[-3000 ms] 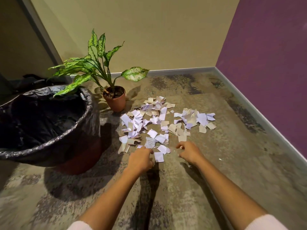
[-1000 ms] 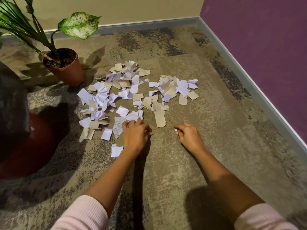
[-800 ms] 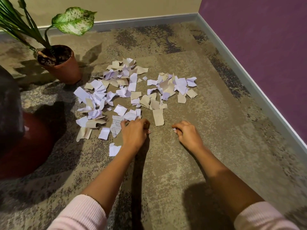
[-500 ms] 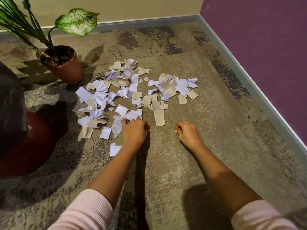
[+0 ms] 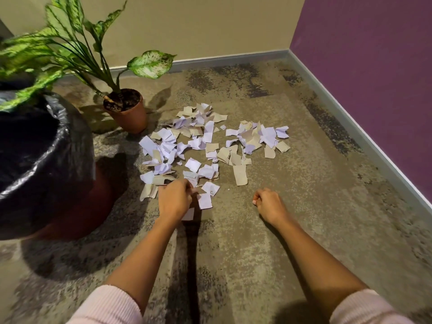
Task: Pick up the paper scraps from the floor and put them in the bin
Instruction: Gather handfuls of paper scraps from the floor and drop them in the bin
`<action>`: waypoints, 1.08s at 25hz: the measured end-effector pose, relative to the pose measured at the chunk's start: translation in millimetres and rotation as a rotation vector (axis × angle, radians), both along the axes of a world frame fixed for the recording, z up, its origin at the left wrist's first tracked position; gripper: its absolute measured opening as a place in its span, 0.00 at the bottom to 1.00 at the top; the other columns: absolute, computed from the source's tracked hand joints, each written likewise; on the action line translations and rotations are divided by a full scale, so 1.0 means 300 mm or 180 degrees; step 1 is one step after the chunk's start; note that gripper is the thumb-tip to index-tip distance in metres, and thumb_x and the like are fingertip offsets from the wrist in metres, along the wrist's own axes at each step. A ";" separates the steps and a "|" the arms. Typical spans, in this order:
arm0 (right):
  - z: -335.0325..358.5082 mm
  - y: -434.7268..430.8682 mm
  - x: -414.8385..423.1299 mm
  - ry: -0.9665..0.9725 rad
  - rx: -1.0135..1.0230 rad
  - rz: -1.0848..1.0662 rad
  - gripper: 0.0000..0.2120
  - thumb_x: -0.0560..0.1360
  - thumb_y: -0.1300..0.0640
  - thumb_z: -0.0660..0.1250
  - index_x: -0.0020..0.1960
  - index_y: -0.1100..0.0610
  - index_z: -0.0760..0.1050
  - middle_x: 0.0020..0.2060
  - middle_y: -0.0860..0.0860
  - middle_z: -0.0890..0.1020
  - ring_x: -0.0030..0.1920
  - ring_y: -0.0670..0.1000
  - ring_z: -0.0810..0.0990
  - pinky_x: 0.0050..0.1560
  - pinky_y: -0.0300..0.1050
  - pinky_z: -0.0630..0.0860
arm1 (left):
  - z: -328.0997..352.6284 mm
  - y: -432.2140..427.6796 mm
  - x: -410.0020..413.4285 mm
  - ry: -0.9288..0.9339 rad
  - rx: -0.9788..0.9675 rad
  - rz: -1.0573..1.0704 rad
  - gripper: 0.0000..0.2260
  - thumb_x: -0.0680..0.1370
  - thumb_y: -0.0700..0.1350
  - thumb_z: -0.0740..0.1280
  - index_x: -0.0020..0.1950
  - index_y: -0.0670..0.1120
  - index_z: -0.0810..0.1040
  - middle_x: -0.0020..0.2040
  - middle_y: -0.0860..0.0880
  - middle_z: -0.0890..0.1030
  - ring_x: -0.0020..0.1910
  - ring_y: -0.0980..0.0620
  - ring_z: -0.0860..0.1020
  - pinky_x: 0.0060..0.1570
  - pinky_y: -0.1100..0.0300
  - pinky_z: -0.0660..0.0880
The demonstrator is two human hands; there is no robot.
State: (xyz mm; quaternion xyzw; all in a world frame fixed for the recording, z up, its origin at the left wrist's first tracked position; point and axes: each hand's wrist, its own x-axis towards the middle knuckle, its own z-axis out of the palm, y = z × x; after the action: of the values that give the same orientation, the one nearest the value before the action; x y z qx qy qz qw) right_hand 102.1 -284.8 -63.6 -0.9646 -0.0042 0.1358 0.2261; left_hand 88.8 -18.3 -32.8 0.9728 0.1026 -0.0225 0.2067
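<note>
Several torn white and tan paper scraps (image 5: pixel 208 146) lie spread on the carpet in front of me. My left hand (image 5: pixel 174 199) is at the near edge of the pile, fingers curled, pinching a printed white scrap (image 5: pixel 191 177). Loose scraps lie beside it (image 5: pixel 205 201) and under its wrist. My right hand (image 5: pixel 268 204) rests on the carpet to the right, apart from the pile. It is curled into a fist, and a small pale bit shows at its fingertips. The bin (image 5: pixel 77 127), lined with a black bag, stands at the left.
A potted plant (image 5: pixel 127 113) in a terracotta pot stands behind the scraps, its leaves reaching over the bin. A beige wall (image 5: pixel 210 24) closes the back and a purple wall (image 5: pixel 374 78) with a grey skirting runs along the right.
My left hand has shifted left along the near edge of the pile, still curled on scraps. My right fist has barely moved. My view has lifted, bringing the bin back in at the left.
</note>
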 end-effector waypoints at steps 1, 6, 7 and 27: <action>0.009 0.027 -0.008 -0.0011 0.0035 0.0013 0.06 0.76 0.64 0.64 0.42 0.56 0.76 0.47 0.53 0.78 0.47 0.53 0.77 0.48 0.46 0.75 | 0.017 0.026 -0.016 0.0045 -0.0044 0.0075 0.02 0.77 0.45 0.68 0.47 0.49 0.79 0.45 0.50 0.83 0.46 0.46 0.81 0.51 0.49 0.76; 0.068 0.186 -0.024 0.0160 0.0288 0.0108 0.10 0.75 0.65 0.63 0.39 0.52 0.76 0.42 0.54 0.81 0.44 0.55 0.80 0.46 0.47 0.77 | 0.048 0.069 -0.104 0.0243 -0.0177 0.0119 0.07 0.77 0.45 0.68 0.39 0.50 0.76 0.36 0.56 0.78 0.45 0.50 0.80 0.35 0.58 0.70; 0.079 0.218 -0.024 0.0192 0.0353 0.0129 0.10 0.75 0.65 0.63 0.40 0.52 0.77 0.41 0.55 0.82 0.43 0.55 0.81 0.46 0.48 0.79 | 0.046 0.070 -0.117 0.0307 -0.0186 0.0173 0.08 0.77 0.46 0.69 0.38 0.52 0.75 0.36 0.56 0.77 0.46 0.50 0.80 0.35 0.59 0.68; 0.040 0.487 0.061 0.0569 -0.0590 0.0532 0.48 0.62 0.42 0.79 0.74 0.53 0.59 0.73 0.58 0.57 0.73 0.61 0.54 0.69 0.60 0.65 | -0.079 0.132 -0.127 0.0660 0.0028 -0.0307 0.34 0.69 0.59 0.75 0.69 0.49 0.65 0.64 0.45 0.70 0.60 0.44 0.74 0.52 0.50 0.76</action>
State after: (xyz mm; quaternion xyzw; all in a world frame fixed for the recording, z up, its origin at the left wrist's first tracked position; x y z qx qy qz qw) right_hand 120.4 -138.7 -51.6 -0.9617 -0.0518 0.2393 0.1234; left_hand 50.6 21.2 -56.6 0.9699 0.0766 -0.1325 0.1894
